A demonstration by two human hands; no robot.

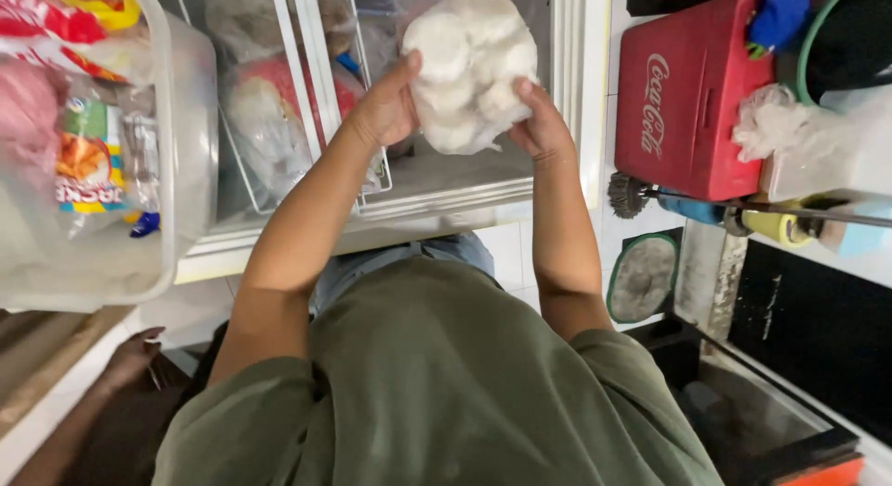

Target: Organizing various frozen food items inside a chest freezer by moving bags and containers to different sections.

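A clear plastic bag of frosty white round pieces [469, 68] is held up over the open chest freezer [437, 193]. My left hand [388, 103] grips its left side, thumb up along the bag. On the bag's lower right side sits my right hand [539, 124], fingers closed on it. Both forearms reach forward from my green shirt.
White wire baskets [307, 86] in the freezer hold frosted bags. A clear plastic bin of snack packets [177, 151] sits at left. A red cooler box [692, 96] stands at right, with a brush [632, 193] below it. Another person's hand [130, 356] shows at lower left.
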